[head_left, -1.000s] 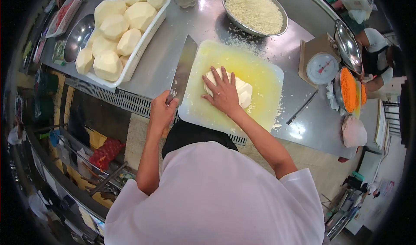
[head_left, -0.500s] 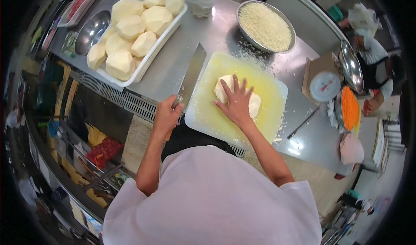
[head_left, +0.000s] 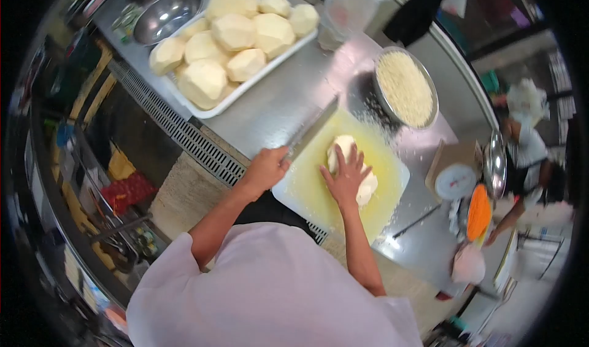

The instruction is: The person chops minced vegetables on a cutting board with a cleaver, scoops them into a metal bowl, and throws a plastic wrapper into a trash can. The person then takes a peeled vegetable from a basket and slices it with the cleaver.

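My left hand [head_left: 267, 170] is wrapped round the handle of a large knife [head_left: 314, 126], whose broad blade points away from me along the left edge of the cutting board [head_left: 300, 184]. On that yellow-stained white board lies a peeled, cream-white root vegetable [head_left: 341, 148], which looks like jicama and is cut into slices [head_left: 367, 189]. My right hand [head_left: 346, 178] rests on it with fingers spread, covering its middle. Whether the knife's blade touches the board, I cannot tell.
Whole peeled roots [head_left: 233, 33] fill a white tray [head_left: 245, 89] at the upper left, beside a steel bowl [head_left: 169, 19]. White shreds fill another bowl [head_left: 405, 89]. To the right are a rod-like tool [head_left: 417, 222], orange shreds [head_left: 478, 213] and a co-worker's arm [head_left: 506, 221].
The view has turned, so the tray, bowl and board sit further right. My left hand still grips the knife; my right hand stays on the cut root.
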Motion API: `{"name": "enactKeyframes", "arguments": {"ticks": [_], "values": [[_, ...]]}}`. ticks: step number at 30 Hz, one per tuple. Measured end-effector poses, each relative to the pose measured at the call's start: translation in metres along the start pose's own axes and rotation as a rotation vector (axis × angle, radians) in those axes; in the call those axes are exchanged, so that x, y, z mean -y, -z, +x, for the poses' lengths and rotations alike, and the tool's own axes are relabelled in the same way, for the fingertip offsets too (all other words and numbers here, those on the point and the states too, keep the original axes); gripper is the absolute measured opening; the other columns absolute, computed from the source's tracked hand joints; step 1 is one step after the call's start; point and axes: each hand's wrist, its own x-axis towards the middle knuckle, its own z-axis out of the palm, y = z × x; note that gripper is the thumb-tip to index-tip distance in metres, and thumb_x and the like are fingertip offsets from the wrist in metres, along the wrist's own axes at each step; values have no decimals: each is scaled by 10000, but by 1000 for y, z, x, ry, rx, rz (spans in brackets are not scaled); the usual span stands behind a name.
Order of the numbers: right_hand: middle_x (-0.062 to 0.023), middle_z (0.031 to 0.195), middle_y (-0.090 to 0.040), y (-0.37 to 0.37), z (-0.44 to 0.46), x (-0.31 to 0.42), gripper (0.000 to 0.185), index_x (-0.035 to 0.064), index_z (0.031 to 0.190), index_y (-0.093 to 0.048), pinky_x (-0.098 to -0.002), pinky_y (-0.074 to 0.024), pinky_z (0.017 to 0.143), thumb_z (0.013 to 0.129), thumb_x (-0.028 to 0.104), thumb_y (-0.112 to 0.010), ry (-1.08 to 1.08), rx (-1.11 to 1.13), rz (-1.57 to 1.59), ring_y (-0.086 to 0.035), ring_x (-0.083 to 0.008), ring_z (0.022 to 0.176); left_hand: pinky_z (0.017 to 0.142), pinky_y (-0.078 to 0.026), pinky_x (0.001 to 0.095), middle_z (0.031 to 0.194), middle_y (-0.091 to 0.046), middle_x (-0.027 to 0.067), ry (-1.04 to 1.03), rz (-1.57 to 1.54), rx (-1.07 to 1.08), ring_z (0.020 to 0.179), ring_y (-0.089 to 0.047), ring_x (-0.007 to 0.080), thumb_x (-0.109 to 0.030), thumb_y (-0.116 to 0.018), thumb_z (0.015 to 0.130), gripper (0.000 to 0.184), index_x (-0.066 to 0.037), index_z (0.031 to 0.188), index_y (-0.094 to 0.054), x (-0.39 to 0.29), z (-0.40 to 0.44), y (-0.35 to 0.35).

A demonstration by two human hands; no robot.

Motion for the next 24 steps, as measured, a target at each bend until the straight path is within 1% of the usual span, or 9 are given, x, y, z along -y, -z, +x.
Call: {"name": "enactKeyframes", "arguments": {"ticks": [1,2,6,9,13,15,18,20,24], "values": [[-172,1626,-306,4,-2,-1,673,277,1496,-485,-763,-138,1127,889,459,-711,-47,-32,156,-276,-479,1468,674,-533,491,778,-670,268,37,74,85,764,-657,485,-86,-645,891,152,30,989,-635,-7,3,5],[-183,1636,-283,7,0,-2,712,222,1512,-468,-753,-121,1140,885,442,-726,-99,-55,314,-255,-470,1485,674,-533,491,778,-670,268,58,64,49,764,-657,485,-86,-645,891,152,30,989,-635,-5,5,1],[-202,1611,-331,48,34,33,695,115,1490,-481,-648,-194,1184,890,341,-749,-74,-133,396,-304,-426,1480,763,-547,558,866,-676,316,132,148,382,860,-687,492,16,-554,872,390,98,1246,-482,-11,9,-8],[-219,1445,-541,86,90,96,517,45,1353,-592,-448,-418,1106,868,120,-756,250,-285,591,-526,-395,1330,828,-553,561,939,-670,369,151,94,474,963,-685,507,79,-484,831,404,138,1229,-446,-32,14,14],[-229,1344,-593,89,177,191,512,22,1286,-616,-449,-472,1035,819,153,-779,531,-212,696,-589,-422,1209,800,-558,556,918,-654,388,74,47,462,906,-687,515,108,-488,800,467,161,1256,-403,-25,17,4],[-199,1356,-590,68,228,231,605,59,1355,-589,-451,-541,941,791,166,-777,638,-267,643,-609,-393,1182,808,-554,564,902,-658,379,7,93,451,894,-683,516,75,-504,799,486,154,1265,-392,-18,17,-8],[-225,1383,-552,47,276,289,736,80,1407,-543,-482,-532,957,724,208,-787,585,-305,522,-587,-418,1195,755,-575,544,862,-690,331,-73,46,347,854,-703,490,48,-506,841,287,102,1117,-449,-14,12,-17],[-237,1411,-514,45,289,314,816,97,1426,-522,-511,-522,964,669,237,-790,394,-80,257,-561,-429,1217,723,-583,532,812,-690,312,-129,105,290,826,-714,460,40,-534,837,286,99,1104,-453,-7,11,-29],[-241,1352,-574,52,309,315,811,114,1415,-541,-523,-529,949,664,269,-807,331,-6,235,-607,-444,1154,741,-571,542,831,-686,314,-79,129,365,832,-703,473,43,-537,827,359,98,1165,-430,-7,13,-20]]}}
